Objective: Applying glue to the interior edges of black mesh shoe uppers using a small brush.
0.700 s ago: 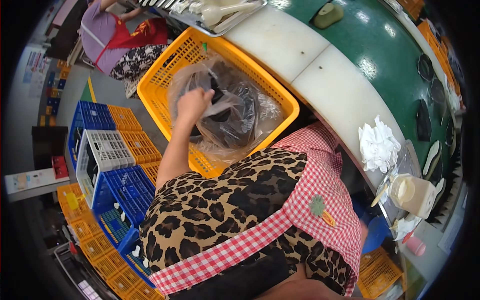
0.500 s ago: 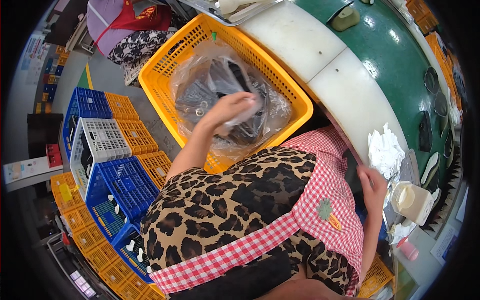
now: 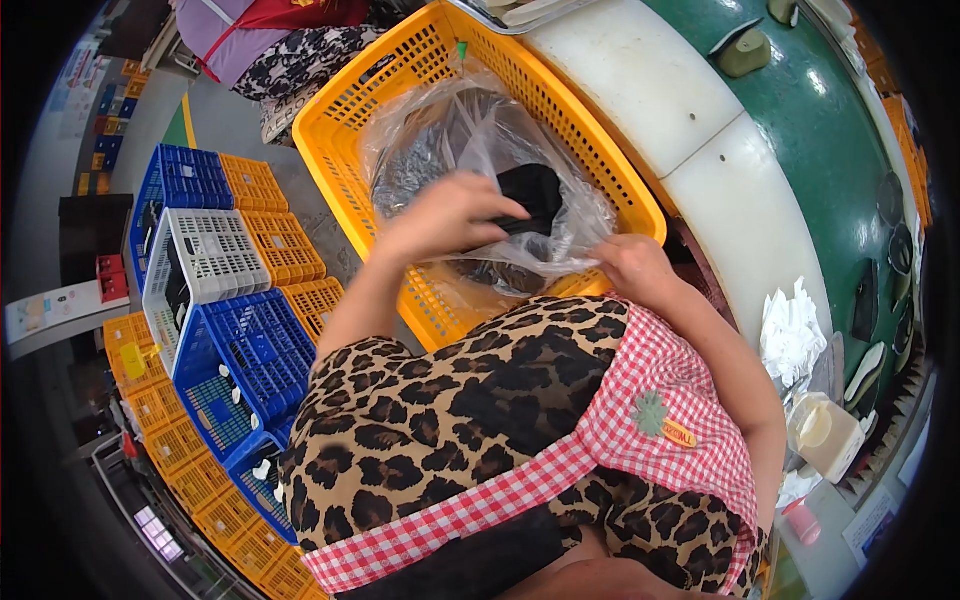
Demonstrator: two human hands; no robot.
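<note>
A clear plastic bag (image 3: 455, 130) with dark pieces inside fills much of a yellow crate (image 3: 335, 130) in front of me. At its mouth a black, soft-looking piece (image 3: 535, 195) shows, its kind unclear. My left hand (image 3: 450, 215) hovers over the bag, thumb and forefinger apart beside the black piece; I see nothing held between them. On the bag's near right side, my right hand (image 3: 637, 268) pinches the plastic edge and draws it toward the crate's right corner.
To the left stand stacked blue (image 3: 255, 340), white (image 3: 205, 250) and yellow crates (image 3: 265, 250). A white ledge (image 3: 700, 150) edges a green conveyor (image 3: 800, 110) carrying shoe parts. Crumpled white paper (image 3: 792, 335) and a pale tub (image 3: 825, 435) are at right. Another person (image 3: 270, 40) is at far left.
My right hand has come up from beside the ledge and taken hold of the bag's edge. My left hand has shifted slightly; the bag's mouth is wider, with the black piece exposed.
</note>
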